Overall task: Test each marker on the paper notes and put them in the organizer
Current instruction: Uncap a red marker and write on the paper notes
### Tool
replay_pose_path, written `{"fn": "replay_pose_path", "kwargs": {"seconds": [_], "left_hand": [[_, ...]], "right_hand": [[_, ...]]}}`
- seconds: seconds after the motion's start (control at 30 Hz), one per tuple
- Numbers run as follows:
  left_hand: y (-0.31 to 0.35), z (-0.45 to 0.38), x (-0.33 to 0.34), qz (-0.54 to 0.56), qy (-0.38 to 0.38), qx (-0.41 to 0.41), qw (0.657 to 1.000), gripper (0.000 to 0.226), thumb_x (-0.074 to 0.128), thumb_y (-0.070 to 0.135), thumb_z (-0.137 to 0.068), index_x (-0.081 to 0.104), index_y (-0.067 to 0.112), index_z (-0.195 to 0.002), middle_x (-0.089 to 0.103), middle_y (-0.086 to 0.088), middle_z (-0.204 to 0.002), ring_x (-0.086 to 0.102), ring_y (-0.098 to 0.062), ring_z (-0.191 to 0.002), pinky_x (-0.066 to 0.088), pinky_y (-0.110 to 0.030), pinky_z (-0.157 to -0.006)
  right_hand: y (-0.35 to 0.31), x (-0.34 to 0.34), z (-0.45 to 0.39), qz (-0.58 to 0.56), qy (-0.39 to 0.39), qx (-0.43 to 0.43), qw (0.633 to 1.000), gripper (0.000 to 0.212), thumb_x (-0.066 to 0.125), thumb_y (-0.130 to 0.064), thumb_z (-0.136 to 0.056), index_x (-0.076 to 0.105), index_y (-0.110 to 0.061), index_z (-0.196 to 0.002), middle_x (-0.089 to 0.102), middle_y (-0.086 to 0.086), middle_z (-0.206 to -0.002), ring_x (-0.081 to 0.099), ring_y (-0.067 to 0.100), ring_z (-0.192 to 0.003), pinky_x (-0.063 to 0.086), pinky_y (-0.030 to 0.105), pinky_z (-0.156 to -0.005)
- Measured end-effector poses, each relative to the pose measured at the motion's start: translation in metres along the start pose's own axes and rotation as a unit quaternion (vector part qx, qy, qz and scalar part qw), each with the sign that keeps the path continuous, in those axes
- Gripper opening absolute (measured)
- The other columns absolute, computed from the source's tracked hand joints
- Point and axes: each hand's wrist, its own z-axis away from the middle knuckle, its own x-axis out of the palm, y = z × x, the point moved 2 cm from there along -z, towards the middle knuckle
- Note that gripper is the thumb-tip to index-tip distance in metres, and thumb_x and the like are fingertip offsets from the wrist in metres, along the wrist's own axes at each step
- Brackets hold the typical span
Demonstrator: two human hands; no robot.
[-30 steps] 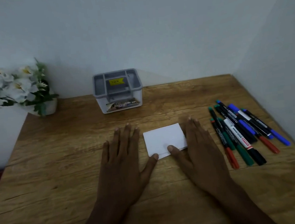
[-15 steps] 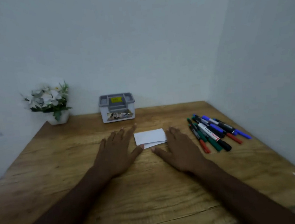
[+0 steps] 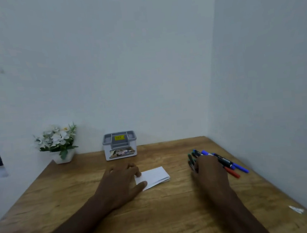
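Markers [image 3: 227,162] lie in a loose bundle at the right of the frame, on the wooden surface [image 3: 175,207] close to the side wall, and my right hand [image 3: 208,171] is down on top of them. Blue, red, green and black ends poke out past my knuckles on both sides. My hand covers the middle of the pile, back to the camera, so I cannot tell whether my fingers are curled round one marker or only resting on the bunch.

Over at the centre, the paper notes [image 3: 154,176] sit flat on the surface, a small white stack, a little skewed. My left hand [image 3: 121,184] is beside them on the left, palm down. Its fingers [image 3: 135,171] bend over the upper left corner of the stack and the thumb touches the lower left edge. That is contact on the paper, pressing it down rather than lifting it, as far as I can see.

Behind, against the back wall, the organizer [image 3: 120,145] stands upright, a white box with a grey divided top and a yellow sticker, well apart from both hands. No marker shows in it. In the left part of the frame, at the surface's far corner, a white pot of flowers [image 3: 58,143] stands by the wall.
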Motion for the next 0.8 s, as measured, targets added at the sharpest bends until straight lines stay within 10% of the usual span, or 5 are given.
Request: {"fn": "replay_pose_path", "kwargs": {"seconds": [0.3,0.47,0.63,0.8], "left_hand": [[0.004,-0.018,0.012,0.036,0.008,0.019,0.999,0.063,0.031,0.098,-0.076,0.052,0.045,-0.105,0.053,0.027,-0.114,0.048,0.001,-0.102,0.044,-0.032,-0.088],[0.004,-0.02,0.016,0.088,0.036,0.026,0.995,0.046,0.041,0.088,-0.084,0.053,0.045,-0.098,0.05,0.028,-0.108,0.047,0.001,-0.1,0.04,-0.025,-0.079],[0.005,-0.019,0.015,0.077,0.047,0.02,0.996,0.05,0.045,0.091,-0.077,0.054,0.044,-0.09,0.056,0.027,-0.088,0.051,0.005,-0.081,0.042,-0.019,-0.066],[0.009,-0.017,0.012,0.068,0.036,-0.005,0.997,0.071,0.025,0.111,-0.06,0.038,0.053,-0.098,0.052,0.024,-0.07,0.045,0.008,-0.064,0.027,-0.023,-0.052]], "right_hand": [[0.001,0.0,-0.001,0.042,0.034,-0.016,0.998,0.02,0.067,-0.037,-0.102,0.078,-0.02,-0.105,0.073,0.002,-0.109,0.068,0.013,-0.097,0.06,0.029,-0.084],[-0.031,-0.012,-0.008,-0.268,0.148,-0.13,0.943,0.016,0.058,-0.038,-0.107,0.055,-0.025,-0.098,0.067,-0.003,-0.076,0.065,0.011,-0.065,0.054,0.031,-0.059],[-0.089,0.003,-0.028,-0.568,-0.081,-0.145,0.806,0.019,0.062,-0.024,-0.108,0.057,-0.008,-0.117,0.076,0.002,-0.076,0.07,0.014,-0.064,0.061,0.027,-0.063],[-0.083,0.039,-0.03,-0.577,-0.185,-0.138,0.783,0.035,0.073,-0.037,-0.092,0.075,-0.004,-0.105,0.079,0.006,-0.076,0.076,0.017,-0.069,0.063,0.024,-0.071]]}}
